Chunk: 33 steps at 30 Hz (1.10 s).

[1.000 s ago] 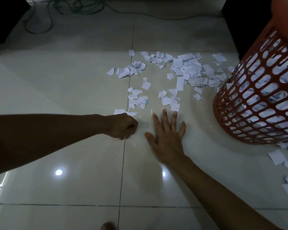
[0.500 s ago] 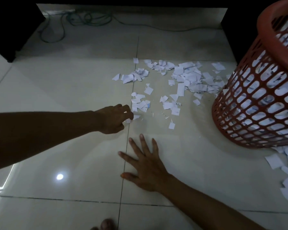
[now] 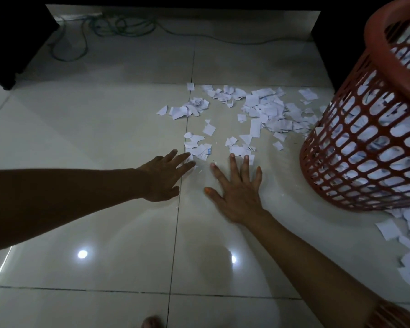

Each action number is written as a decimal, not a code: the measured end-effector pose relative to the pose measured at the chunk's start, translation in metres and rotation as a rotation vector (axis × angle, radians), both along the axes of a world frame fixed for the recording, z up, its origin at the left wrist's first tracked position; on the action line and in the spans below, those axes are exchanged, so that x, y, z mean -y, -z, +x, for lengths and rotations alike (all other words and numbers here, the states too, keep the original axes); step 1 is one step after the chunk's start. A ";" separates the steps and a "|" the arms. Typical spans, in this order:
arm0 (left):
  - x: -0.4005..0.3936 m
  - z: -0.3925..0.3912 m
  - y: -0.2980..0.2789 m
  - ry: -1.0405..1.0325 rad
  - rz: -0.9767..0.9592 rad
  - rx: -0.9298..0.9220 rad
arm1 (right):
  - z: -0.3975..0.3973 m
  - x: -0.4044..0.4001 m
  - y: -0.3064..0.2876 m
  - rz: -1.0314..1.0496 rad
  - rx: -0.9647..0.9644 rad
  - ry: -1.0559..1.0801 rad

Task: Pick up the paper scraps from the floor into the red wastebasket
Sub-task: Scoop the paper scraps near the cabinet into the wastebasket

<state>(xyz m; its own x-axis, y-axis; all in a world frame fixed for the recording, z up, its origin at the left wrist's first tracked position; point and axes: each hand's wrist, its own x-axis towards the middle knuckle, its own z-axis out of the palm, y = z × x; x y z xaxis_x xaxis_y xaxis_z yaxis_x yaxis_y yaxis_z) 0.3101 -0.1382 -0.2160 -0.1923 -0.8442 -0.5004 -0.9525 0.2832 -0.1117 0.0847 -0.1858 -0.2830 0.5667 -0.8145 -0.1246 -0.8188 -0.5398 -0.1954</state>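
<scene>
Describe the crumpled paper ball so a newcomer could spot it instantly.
Start at the red wastebasket on the right and follow the field of paper scraps leftward across the floor to the small cluster at its far left edge, just beyond the tile seam. The crumpled paper ball sits in that cluster. It is the only wadded, rounded piece; its neighbours lie flat.

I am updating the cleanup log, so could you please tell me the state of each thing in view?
Left hand: open, fingers spread, fingertips at the nearest scraps.
Right hand: open, flat on the floor.
Wastebasket: upright, partly filled with paper.
Paper scraps: scattered loose on the floor.
Cable: lying loosely coiled.
</scene>
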 end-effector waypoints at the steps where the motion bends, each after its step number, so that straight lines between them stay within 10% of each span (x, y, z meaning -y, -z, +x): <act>1: 0.002 -0.001 0.002 -0.013 -0.016 -0.004 | 0.000 0.003 0.000 -0.001 0.024 0.031; 33: 0.183 0.054 0.059 -0.375 -0.342 -0.317 | 0.100 0.058 0.017 -0.040 0.069 0.156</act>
